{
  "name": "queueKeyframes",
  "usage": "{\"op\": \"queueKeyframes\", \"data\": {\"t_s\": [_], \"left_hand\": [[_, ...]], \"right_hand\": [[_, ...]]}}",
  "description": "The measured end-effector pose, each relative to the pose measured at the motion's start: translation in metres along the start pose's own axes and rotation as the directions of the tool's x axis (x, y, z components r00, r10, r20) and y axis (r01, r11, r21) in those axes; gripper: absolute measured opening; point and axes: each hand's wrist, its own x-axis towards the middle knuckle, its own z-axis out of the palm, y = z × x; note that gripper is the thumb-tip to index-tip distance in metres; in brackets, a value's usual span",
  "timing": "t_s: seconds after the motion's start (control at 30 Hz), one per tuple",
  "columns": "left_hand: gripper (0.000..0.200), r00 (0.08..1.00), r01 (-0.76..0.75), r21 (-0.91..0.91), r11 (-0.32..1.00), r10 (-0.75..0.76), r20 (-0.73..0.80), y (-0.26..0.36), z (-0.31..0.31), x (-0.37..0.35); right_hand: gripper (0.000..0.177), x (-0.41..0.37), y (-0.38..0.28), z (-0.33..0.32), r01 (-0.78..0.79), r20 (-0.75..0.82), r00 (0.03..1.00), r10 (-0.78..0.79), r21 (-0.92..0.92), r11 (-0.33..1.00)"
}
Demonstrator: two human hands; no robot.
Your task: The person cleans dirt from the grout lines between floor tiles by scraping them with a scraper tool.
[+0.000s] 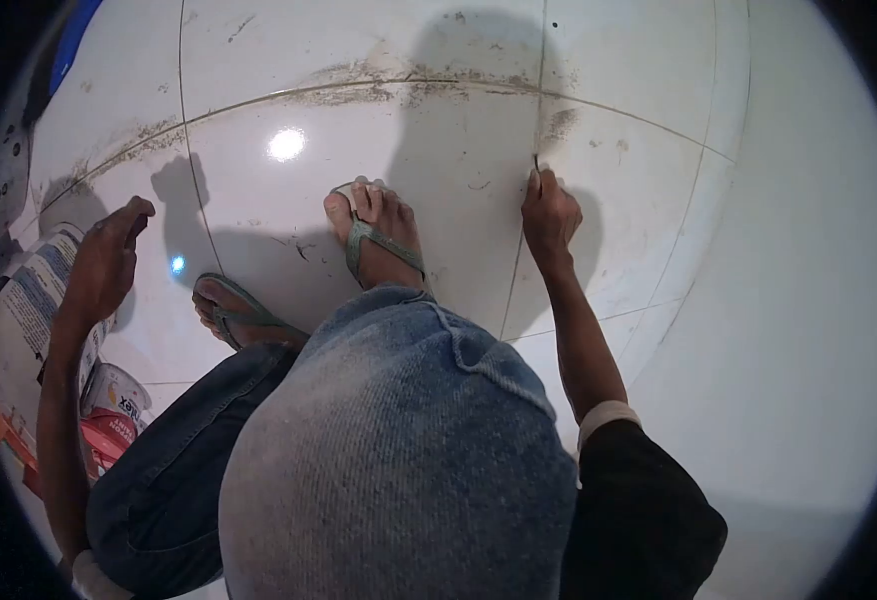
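My right hand [551, 212] is closed in a pinch low over the white tiled floor [469, 150]. From its fingertips a short, thin dark tip [536, 160] points at the grout line between two tiles; the rest of that piece is hidden in the fingers. Brown grime [561, 125] marks the tile just beyond the tip. On the left, my left hand [109, 262] hangs with loosely bent fingers, the tips apart and nothing visible in them. It is above and beside a white printed container [34, 300].
My feet in green flip-flops [384, 245] stand on the tiles between my hands. Paint tubs [114, 400] crowd the left side. A white wall [809, 300] rises on the right. Dirt [359, 88] lines the farther tile joint, and a blue object [74, 45] shows at upper left.
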Motion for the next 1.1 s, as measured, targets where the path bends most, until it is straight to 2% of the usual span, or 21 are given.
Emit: {"op": "queueKeyframes", "data": {"t_s": [0.03,0.07,0.1,0.17,0.2,0.23,0.3,0.37,0.43,0.47,0.57,0.6,0.73,0.8,0.83,0.9,0.93,0.97,1.0,1.03,1.1], "left_hand": [[0.054,0.997,0.05,-0.033,0.998,-0.048,0.068,0.003,-0.001,-0.001],[0.051,0.998,-0.057,-0.043,0.997,0.057,0.001,-0.003,0.011,-0.007],[0.051,0.998,-0.064,-0.046,0.997,0.064,-0.002,0.007,0.008,-0.002],[0.051,0.937,0.179,0.04,0.983,-0.183,0.297,0.029,-0.009,0.007],[0.052,0.968,0.132,0.025,0.991,-0.135,0.211,0.017,-0.005,0.003],[0.052,0.969,0.141,0.03,0.99,-0.144,0.199,0.017,-0.009,0.002],[0.057,0.997,0.068,0.036,0.997,-0.067,-0.022,0.024,-0.013,0.004],[0.061,0.996,0.094,0.025,0.995,-0.094,-0.001,0.028,-0.009,0.006],[0.06,0.988,0.089,-0.006,0.996,-0.088,0.13,0.028,-0.006,0.005],[0.051,0.974,0.086,0.043,0.995,-0.094,0.207,0.027,-0.008,0.006],[0.046,0.991,0.069,0.086,0.994,-0.079,0.108,0.016,-0.013,-0.002],[0.044,0.999,0.017,-0.043,0.999,-0.019,-0.041,0.011,-0.007,-0.005],[0.044,1.0,0.0,0.011,1.0,0.0,-0.023,0.023,-0.006,-0.003],[0.045,0.935,0.185,0.078,0.98,-0.2,0.291,0.041,-0.012,0.005],[0.045,0.935,0.185,0.087,0.979,-0.203,0.291,0.036,-0.012,0.002],[0.05,0.993,0.05,0.066,0.997,-0.057,0.1,0.019,-0.01,-0.003],[0.05,0.994,0.056,0.065,0.996,-0.062,0.094,0.019,-0.012,-0.004],[0.052,0.999,0.002,0.068,0.998,0.001,-0.046,0.021,-0.012,-0.004],[0.054,0.98,-0.053,0.079,0.995,0.067,-0.188,0.022,-0.009,-0.004],[0.054,0.981,-0.055,0.072,0.996,0.068,-0.182,0.021,-0.008,-0.005],[0.053,0.999,0.03,0.047,0.998,-0.031,0.015,0.018,-0.007,-0.001]], "right_hand": [[0.017,0.012,-0.005,0.002,-0.003,0.009,1.0,0.004,-0.002,1.0],[0.016,0.032,-0.008,0.005,-0.019,-0.001,1.0,0.019,-0.045,0.999],[0.017,0.049,-0.012,0.001,-0.032,-0.017,0.999,0.03,-0.086,0.996],[0.016,0.047,-0.013,0.0,0.007,-0.075,0.997,-0.011,-0.062,0.998],[0.015,0.033,-0.006,0.001,-0.023,-0.02,1.0,0.022,-0.048,0.999],[0.014,0.022,-0.003,0.0,-0.047,0.044,0.998,0.049,-0.037,0.998],[0.013,0.016,-0.005,-0.003,-0.022,0.039,0.999,0.023,-0.026,0.999],[0.013,0.032,-0.006,0.001,-0.056,0.03,0.998,0.061,-0.141,0.988],[0.014,0.062,-0.01,0.0,-0.017,-0.015,1.0,0.015,-0.122,0.992],[0.015,0.068,-0.016,-0.001,0.025,-0.052,0.998,-0.03,-0.093,0.995],[0.015,0.015,-0.003,0.0,0.023,-0.026,0.999,-0.025,-0.084,0.996],[0.013,-0.005,-0.002,-0.005,0.09,-0.062,0.994,-0.093,-0.053,0.995],[0.015,0.016,0.001,0.001,0.1,-0.063,0.993,-0.102,-0.044,0.994],[0.015,0.04,0.001,0.004,0.076,-0.077,0.994,-0.081,-0.059,0.995],[0.015,0.041,-0.004,0.007,0.049,-0.079,0.995,-0.053,-0.055,0.997],[0.016,0.013,-0.003,-0.001,0.086,-0.109,0.99,-0.091,-0.055,0.995],[0.018,-0.005,-0.003,-0.005,0.014,-0.018,1.0,-0.014,-0.024,1.0],[0.02,-0.014,-0.002,-0.007,-0.062,0.081,0.995,0.062,-0.005,0.998],[0.018,-0.01,-0.002,-0.003,-0.059,0.048,0.997,0.06,-0.018,0.998],[0.018,-0.003,-0.003,0.001,-0.062,0.055,0.996,0.063,-0.024,0.998],[0.011,0.03,-0.001,0.01,0.011,-0.097,0.995,-0.017,-0.063,0.998]]}}
